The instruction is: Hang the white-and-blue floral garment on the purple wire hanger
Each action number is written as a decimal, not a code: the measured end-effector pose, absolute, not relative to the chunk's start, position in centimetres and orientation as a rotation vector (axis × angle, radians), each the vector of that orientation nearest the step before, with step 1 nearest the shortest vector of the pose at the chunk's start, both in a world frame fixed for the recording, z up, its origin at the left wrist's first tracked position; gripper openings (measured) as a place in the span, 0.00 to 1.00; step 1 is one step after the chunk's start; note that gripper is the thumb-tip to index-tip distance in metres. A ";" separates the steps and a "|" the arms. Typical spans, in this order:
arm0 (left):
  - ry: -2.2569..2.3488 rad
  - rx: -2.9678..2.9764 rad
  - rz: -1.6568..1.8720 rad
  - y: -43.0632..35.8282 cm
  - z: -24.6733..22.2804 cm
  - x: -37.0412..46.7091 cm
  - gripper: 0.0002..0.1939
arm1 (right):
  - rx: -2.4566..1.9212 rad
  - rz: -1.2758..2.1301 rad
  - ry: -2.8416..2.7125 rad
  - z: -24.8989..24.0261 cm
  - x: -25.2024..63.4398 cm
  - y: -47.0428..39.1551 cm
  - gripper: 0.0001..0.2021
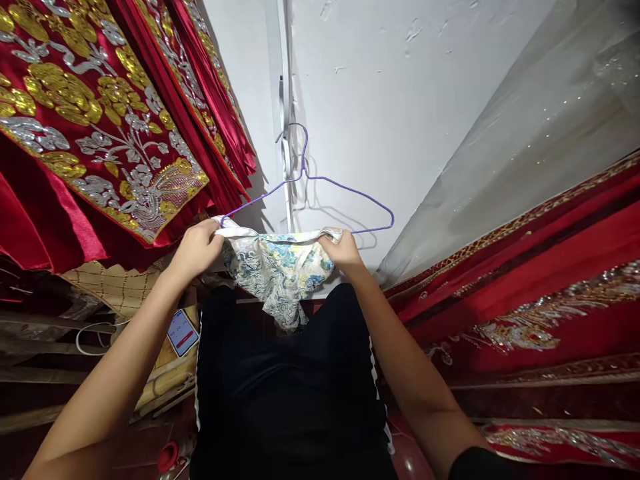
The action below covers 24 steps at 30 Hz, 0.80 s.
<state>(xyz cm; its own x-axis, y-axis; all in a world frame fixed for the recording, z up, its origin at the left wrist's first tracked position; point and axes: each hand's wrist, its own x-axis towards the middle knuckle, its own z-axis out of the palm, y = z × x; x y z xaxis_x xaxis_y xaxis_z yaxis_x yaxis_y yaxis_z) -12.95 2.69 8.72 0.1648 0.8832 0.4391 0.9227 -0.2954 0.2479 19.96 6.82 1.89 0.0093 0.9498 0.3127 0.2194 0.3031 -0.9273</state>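
Head view: one floral garment (293, 267), white, blue and yellow, hangs between both hands before a white wall (400, 100). Left hand (199, 245) grips one end of its pale upper edge; right hand (343, 250) pinches the other. One purple hanger (303, 167), its bar apparently behind that edge. Red embroidered cloth (110, 120), upper left; phone (183, 332), lower left.

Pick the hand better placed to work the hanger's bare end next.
Right hand, likely: it grips the floral cloth nearer the bare end of the hanger. The left hand holds the cloth's opposite side.
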 end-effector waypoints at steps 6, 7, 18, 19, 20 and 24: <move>-2.092 -2.452 -0.467 6.3 8.3 -14.5 0.11 | -1.061 0.765 -1.525 1.4 19.0 4.9 0.11; -2.064 -2.499 -0.447 6.6 8.3 -14.7 0.10 | -1.068 0.754 -1.540 1.3 19.1 4.7 0.11; -1.427 -2.611 -1.021 4.6 11.7 -10.1 0.14 | -1.064 0.913 -1.695 1.7 18.3 3.4 0.08; -1.419 -2.610 -1.034 4.8 11.5 -9.9 0.18 | -1.069 0.901 -1.674 1.8 18.3 2.8 0.13; -1.411 -2.599 -1.041 5.0 11.3 -9.8 0.21 | -1.082 0.856 -1.621 2.0 18.6 2.3 0.18; -1.365 -2.582 -1.015 5.7 10.6 -10.2 0.24 | -1.175 0.481 -1.235 3.2 21.8 2.1 0.34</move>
